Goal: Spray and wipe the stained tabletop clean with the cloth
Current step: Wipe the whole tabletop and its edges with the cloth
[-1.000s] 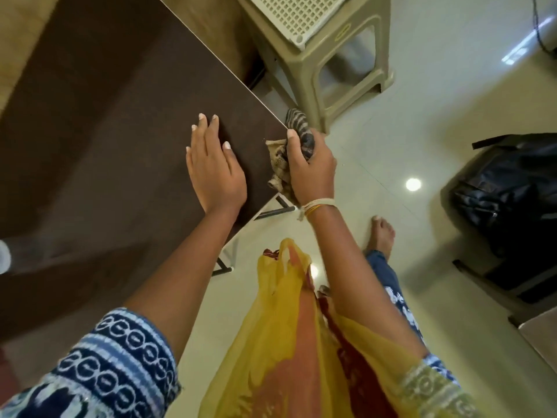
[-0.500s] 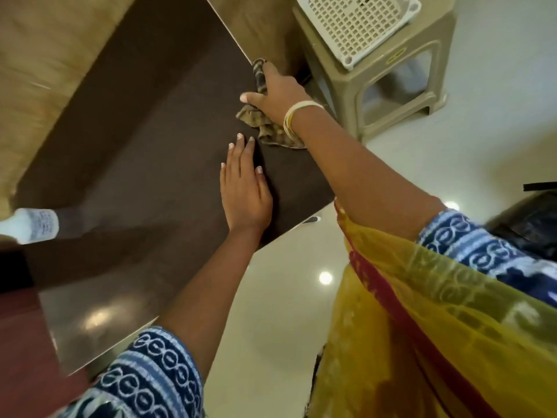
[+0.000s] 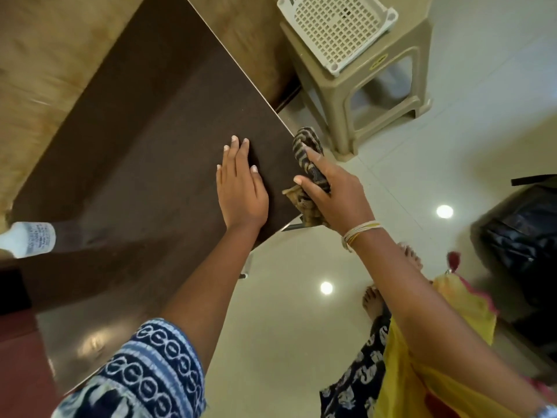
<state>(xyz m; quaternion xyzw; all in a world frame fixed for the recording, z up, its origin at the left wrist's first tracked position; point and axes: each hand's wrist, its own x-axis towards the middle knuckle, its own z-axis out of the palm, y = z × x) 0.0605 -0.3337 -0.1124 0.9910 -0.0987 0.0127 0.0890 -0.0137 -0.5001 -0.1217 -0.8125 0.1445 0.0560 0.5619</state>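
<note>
Step in hand: I judge this to be the wiping stage, at the right-hand edge of the tabletop (image 3: 144, 152), mid-frame.
Right hand: my right hand (image 3: 334, 197) grips the striped cloth (image 3: 307, 164); thumb and fingers curl round the bunched fabric, with one loop standing above the knuckles and a corner hanging below.
Cloth position: it sits at the table's edge, partly over the floor; how much fabric presses on the surface I cannot tell.
Left hand: my left hand (image 3: 241, 188) rests flat on the dark top just beside the cloth, fingers straight and close together, holding nothing.
Spray bottle: a white spray bottle (image 3: 28, 238) stands at the far left edge of the frame, well apart from both hands.
Stain: no distinct stain shows on the dark surface; motion blur covers the upper left.
Method advised: I should flatten the cloth so a broad face meets the wood, press evenly, and draw overlapping strokes inward from the edge, so nothing is swept onto the floor.
Bracing: the flat left palm should stay clear of the stroke path.
Risk: a bunched cloth cleans only a narrow line and may slip off the edge.
Surroundings: a beige plastic stool (image 3: 370, 95) carrying a white lattice basket (image 3: 337, 25) stands at upper right, near the table corner.
</note>
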